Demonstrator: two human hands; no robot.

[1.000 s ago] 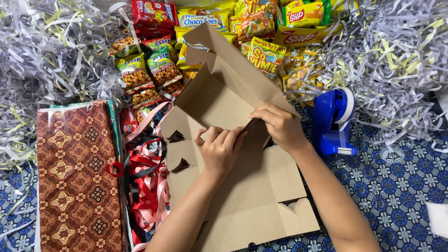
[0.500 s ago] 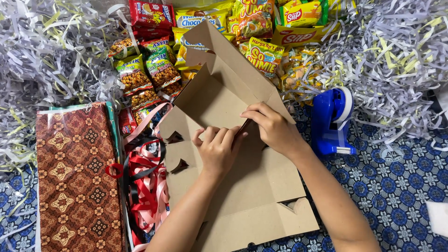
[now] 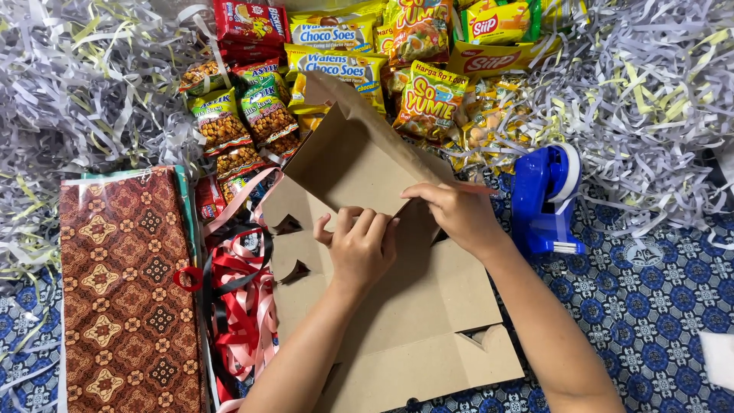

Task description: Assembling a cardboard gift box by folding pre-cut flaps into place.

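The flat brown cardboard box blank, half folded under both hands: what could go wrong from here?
1. The left hand presses the flat brown cardboard box blank while the right hand pinches a panel edge; uneven pressure might crease it off its fold line.
2. The red and pink curled ribbons lie against the blank's left edge and could get trapped under a panel.
3. The raised rear flap leans towards the pile of snack packets and may knock them.

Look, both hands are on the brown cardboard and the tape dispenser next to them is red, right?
Not quite. The tape dispenser is blue, not red, as the head view shows. The rest holds: the left hand and the right hand are both on the brown cardboard, with the dispenser beside them.
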